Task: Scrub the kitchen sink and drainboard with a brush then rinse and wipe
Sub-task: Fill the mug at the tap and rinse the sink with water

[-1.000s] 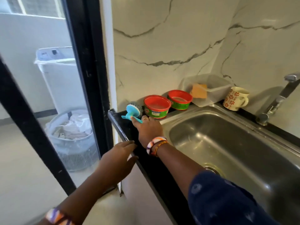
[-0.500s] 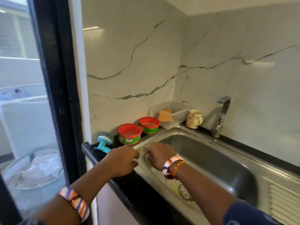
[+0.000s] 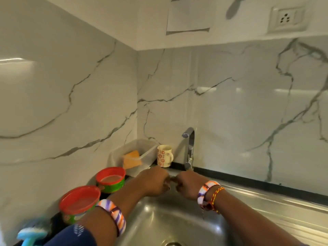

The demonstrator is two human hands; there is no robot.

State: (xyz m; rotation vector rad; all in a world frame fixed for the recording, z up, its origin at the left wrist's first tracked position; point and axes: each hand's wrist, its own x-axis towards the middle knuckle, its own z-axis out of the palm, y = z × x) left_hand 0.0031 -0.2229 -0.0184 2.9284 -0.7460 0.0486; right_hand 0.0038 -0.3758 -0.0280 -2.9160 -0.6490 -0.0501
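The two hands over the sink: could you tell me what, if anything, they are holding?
Neither the left hand nor the right hand visibly holds anything; their curled fingers meet. The brush lies untouched.

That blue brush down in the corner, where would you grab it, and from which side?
Grip the blue brush by its light blue handle, which pokes out toward the person at the counter's near left corner. Come from the front with the left hand, since the wall stands behind it and a red-lidded tub sits just to its right. The picture is blurred there, so the handle's exact shape is unclear.

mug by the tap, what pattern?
The mug is cream with red-orange flower motifs, seen in the head view, the only one.
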